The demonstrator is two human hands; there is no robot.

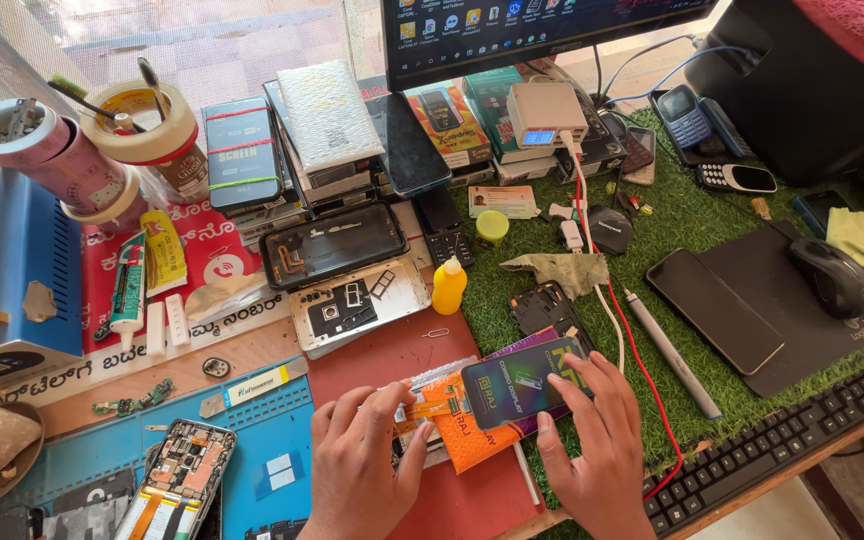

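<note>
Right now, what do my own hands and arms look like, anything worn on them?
Both are bare: the left hand and the right hand show no gloves, rings, watch or bands. No sleeves reach the wrists in view. The fingers have short, unpainted nails.
</note>
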